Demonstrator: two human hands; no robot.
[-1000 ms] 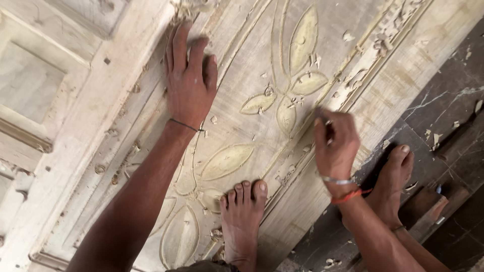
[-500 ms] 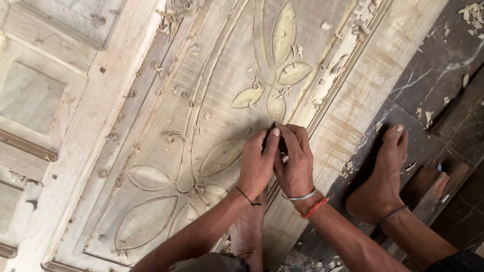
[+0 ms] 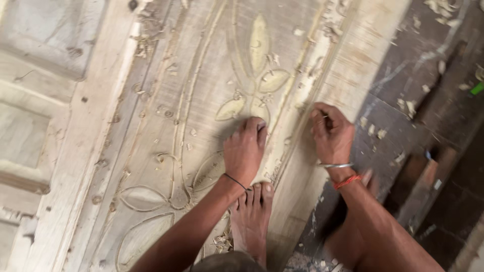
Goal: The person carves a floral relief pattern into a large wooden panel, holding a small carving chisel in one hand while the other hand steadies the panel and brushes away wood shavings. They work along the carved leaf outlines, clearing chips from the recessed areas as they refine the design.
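Gripping something thin I cannot make out, my right hand [image 3: 330,133] stays closed at the panel [image 3: 201,100] border. My left hand [image 3: 245,150] presses flat below the leaf carving [image 3: 259,43]. Leaves are outlined; chips [image 3: 151,40] remain, relief looks shallow.

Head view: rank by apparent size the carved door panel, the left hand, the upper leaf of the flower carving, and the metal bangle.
1. carved door panel
2. left hand
3. upper leaf
4. metal bangle

All lie at about panel level, so the order looks sound.
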